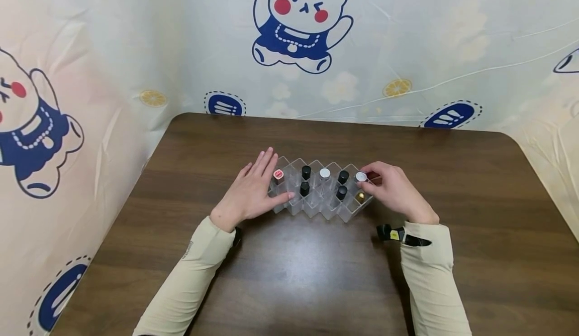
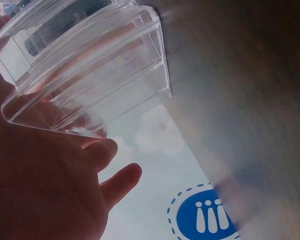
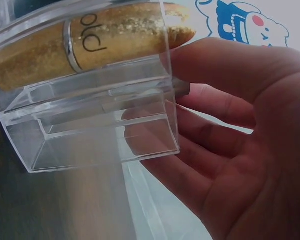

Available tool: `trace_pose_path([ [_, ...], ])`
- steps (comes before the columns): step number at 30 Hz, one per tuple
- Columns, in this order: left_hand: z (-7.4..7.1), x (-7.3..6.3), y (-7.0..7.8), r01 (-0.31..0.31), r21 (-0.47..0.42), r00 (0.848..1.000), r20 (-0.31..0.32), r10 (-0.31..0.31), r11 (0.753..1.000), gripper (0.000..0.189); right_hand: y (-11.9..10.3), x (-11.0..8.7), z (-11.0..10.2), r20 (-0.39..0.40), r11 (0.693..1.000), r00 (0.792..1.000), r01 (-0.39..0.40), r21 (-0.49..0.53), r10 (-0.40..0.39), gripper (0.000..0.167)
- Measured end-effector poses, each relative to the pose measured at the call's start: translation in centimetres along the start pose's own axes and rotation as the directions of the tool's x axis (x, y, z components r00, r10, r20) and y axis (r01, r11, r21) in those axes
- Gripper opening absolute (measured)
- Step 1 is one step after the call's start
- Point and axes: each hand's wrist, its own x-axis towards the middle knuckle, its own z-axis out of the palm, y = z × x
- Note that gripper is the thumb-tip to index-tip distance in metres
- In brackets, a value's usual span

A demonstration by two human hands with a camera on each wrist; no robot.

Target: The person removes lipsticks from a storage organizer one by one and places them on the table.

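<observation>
A clear plastic lipstick organizer (image 1: 320,203) with zigzag edges stands on the table, several lipsticks upright in its compartments. My left hand (image 1: 251,190) lies along its left end with fingers stretched out, the thumb reaching over the front corner. Beside those fingers is a lipstick with a red-and-white top (image 1: 278,175). At the right end, my right hand (image 1: 392,188) pinches a silver-topped lipstick (image 1: 361,177) between thumb and forefinger, its lower part still within a compartment. A gold glittery lipstick (image 3: 40,55) is close to the right thumb in the right wrist view.
Black-capped lipsticks (image 1: 306,172) and a white-topped one (image 1: 324,174) fill middle compartments. The brown wooden table (image 1: 298,275) extends around the organizer. Behind it hangs a printed curtain (image 1: 203,39) with cartoon bears.
</observation>
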Motion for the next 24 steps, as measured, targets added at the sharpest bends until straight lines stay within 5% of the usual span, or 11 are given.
trace_pose_path([
  [24, 0.03, 0.05, 0.02, -0.010, -0.022, 1.000, -0.018, 0.009, 1.000, 0.105, -0.50, -0.34, -0.50, -0.041, 0.999, 0.998, 0.043, 0.021, -0.042, 0.024],
])
